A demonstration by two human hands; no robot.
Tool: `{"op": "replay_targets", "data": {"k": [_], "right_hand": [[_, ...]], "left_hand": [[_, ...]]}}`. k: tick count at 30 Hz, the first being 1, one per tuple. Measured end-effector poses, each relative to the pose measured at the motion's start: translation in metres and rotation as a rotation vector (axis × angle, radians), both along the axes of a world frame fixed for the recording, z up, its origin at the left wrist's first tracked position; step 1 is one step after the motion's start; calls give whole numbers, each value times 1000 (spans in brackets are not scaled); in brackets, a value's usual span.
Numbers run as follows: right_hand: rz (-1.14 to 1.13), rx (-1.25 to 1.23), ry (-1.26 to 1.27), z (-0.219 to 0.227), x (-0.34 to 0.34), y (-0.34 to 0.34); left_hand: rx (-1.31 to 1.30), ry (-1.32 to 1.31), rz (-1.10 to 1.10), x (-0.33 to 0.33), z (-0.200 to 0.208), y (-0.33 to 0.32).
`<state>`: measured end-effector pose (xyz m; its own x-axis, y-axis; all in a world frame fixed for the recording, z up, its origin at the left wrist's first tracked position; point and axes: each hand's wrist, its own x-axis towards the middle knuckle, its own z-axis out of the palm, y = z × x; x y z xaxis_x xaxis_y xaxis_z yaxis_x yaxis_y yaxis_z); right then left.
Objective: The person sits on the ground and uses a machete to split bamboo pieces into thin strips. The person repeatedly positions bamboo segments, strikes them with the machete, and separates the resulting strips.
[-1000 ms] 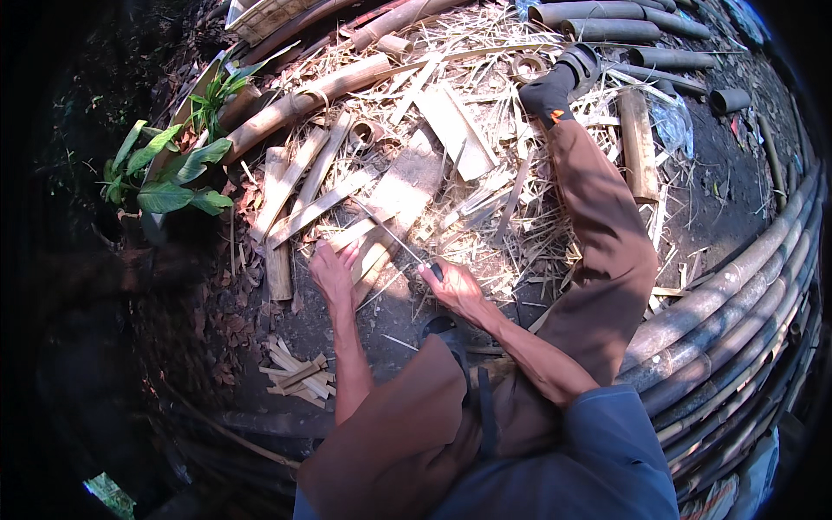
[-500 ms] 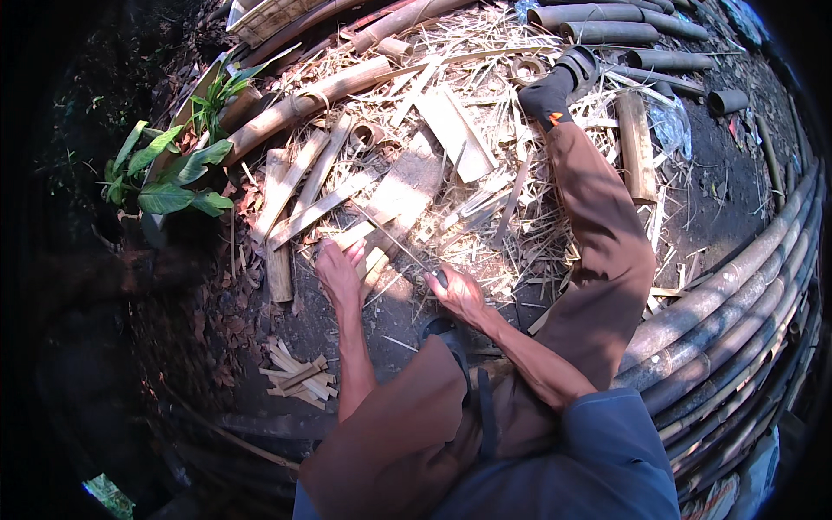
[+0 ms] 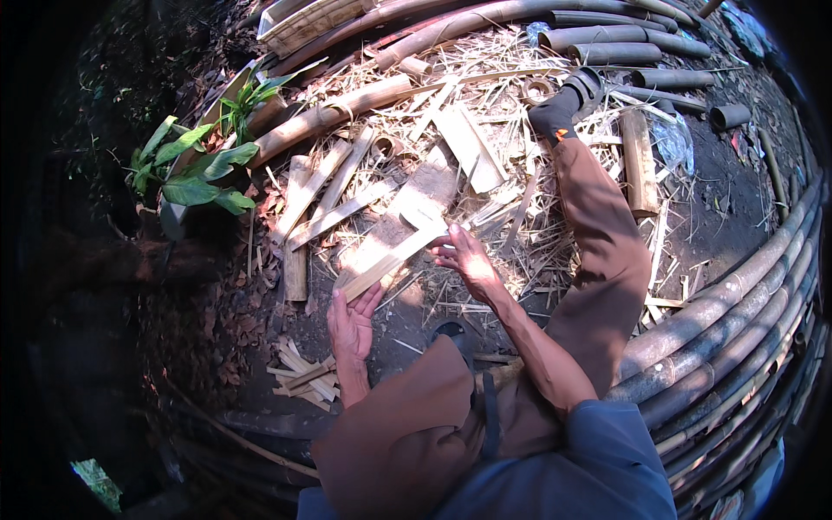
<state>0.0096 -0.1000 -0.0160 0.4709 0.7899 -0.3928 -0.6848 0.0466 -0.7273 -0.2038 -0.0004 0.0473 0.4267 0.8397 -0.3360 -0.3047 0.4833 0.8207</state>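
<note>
A pale, flat bamboo strip (image 3: pixel 388 262) slants up between my two hands, its far end bright in the sun. My left hand (image 3: pixel 352 328) holds its near end, thumb on one side and fingers on the other. At the far end, the thumb and curled fingers of my right hand (image 3: pixel 468 262) grip the strip. Whether a thin tool is also in that hand, I cannot make out. Beneath the strip lies a flat, worn wooden board (image 3: pixel 425 186). A small heap of short split bamboo pieces (image 3: pixel 305 374) lies on the ground to the left of my left hand.
Shavings (image 3: pixel 520 74) cover the ground ahead. Split bamboo lengths (image 3: pixel 314 186) lie left of the board, a thick bamboo pole (image 3: pixel 334 113) beyond. My outstretched leg (image 3: pixel 602 225) is at right, with long bamboo poles (image 3: pixel 693 338) past it. A leafy plant (image 3: pixel 195 169) stands far left.
Earlier my right hand held a thin, long tool with a dark grip, apart from my left. Now it has moved up to the strip's far end. My left hand has come lower, tilting the strip up.
</note>
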Motion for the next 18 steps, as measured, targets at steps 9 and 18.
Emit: {"op": "replay_targets", "data": {"k": [9, 18], "right_hand": [[349, -90, -288, 22, 49, -36], [222, -363, -1030, 40, 37, -35]], "left_hand": [[-52, 469, -848, 18, 24, -10], [392, 929, -977, 58, -34, -34]]}}
